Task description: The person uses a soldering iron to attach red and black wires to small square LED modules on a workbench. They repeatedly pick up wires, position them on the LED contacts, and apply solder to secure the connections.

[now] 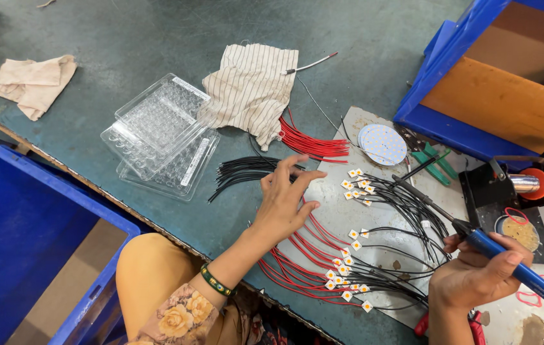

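My left hand (284, 198) reaches over the edge of a grey metal work plate (332, 201), fingers spread, its fingertips at a bundle of loose black wires (246, 170). It grips nothing. My right hand (473, 275) holds a blue-handled soldering iron (514, 268), whose thin tip points up-left over the plate. On the plate lie several small white square LED chips (356, 185) with red wires (297, 262) and black wires (406, 211) soldered to them.
A bundle of loose red wires (310, 144) and a striped cloth (249, 89) lie behind the hand. Clear plastic trays (160, 131) sit left. A round white LED board (382, 144), green-handled cutters (435, 163), an iron stand (508, 198), blue crates (26, 236) and a beige rag (32, 83) surround.
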